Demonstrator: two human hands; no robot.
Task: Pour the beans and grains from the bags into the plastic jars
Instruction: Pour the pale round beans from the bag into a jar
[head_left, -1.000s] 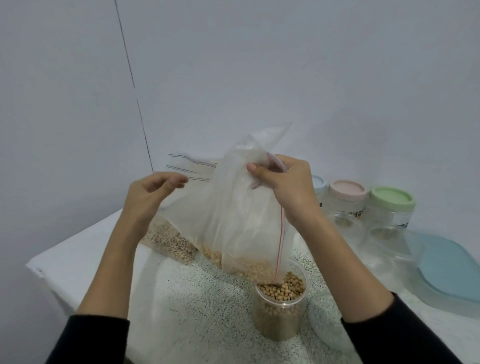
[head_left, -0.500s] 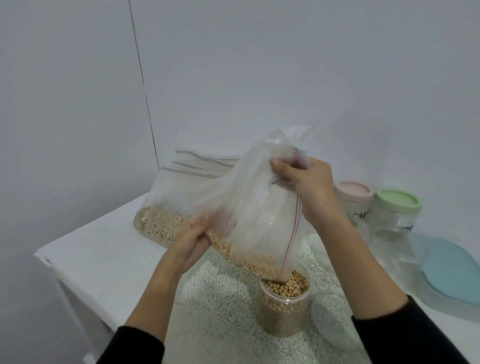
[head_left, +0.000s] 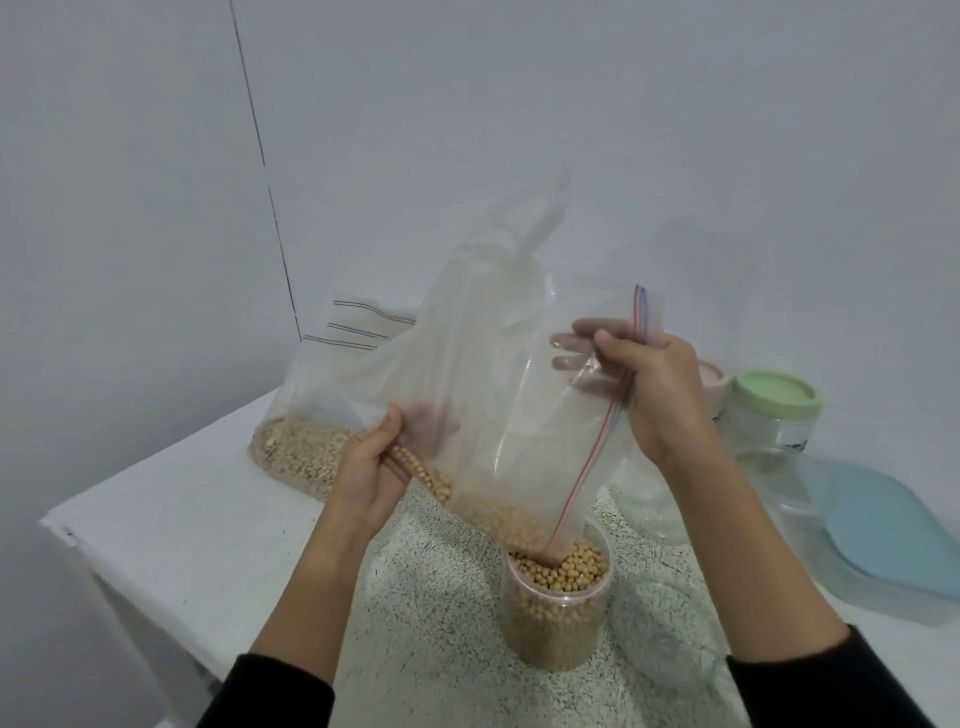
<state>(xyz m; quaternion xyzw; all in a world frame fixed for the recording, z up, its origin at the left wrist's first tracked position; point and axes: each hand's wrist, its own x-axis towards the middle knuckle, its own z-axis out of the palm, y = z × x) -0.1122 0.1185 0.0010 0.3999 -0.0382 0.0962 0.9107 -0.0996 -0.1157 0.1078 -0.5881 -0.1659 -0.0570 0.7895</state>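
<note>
A clear plastic zip bag (head_left: 498, 395) hung tilted at the centre of the frame, its mouth corner dipping into an open clear jar (head_left: 556, 608) at lower centre. Round tan beans (head_left: 563, 569) filled that jar almost to the rim, and more of the same beans lay gathered along the bag's low edge, running down toward the jar. The left hand (head_left: 371, 467) cupped the bag's lower left side from beneath, its grip curled with the thumb pressed on the film and the fingers showing through it. The right hand (head_left: 654, 389) pinched the bag's upper edge by the red and blue zip strip, its grip closed tight on the plastic. The jar stood on a speckled mat (head_left: 431, 613) laid over the white counter (head_left: 171, 530). Behind the left hand, at middle left, more clear bags (head_left: 301, 441) leaned against the wall, holding pale, finer grain; three zip strips showed there, though how many separate bags I could not tell. At the right stood a clear jar with a green screw lid (head_left: 774, 395) and, half hidden by the right hand, one with a pink lid (head_left: 709, 382). A clear round lid (head_left: 660, 634) lay flat beside the bean jar, and a pale blue lidded box (head_left: 893, 530) sat at the right edge.
</note>
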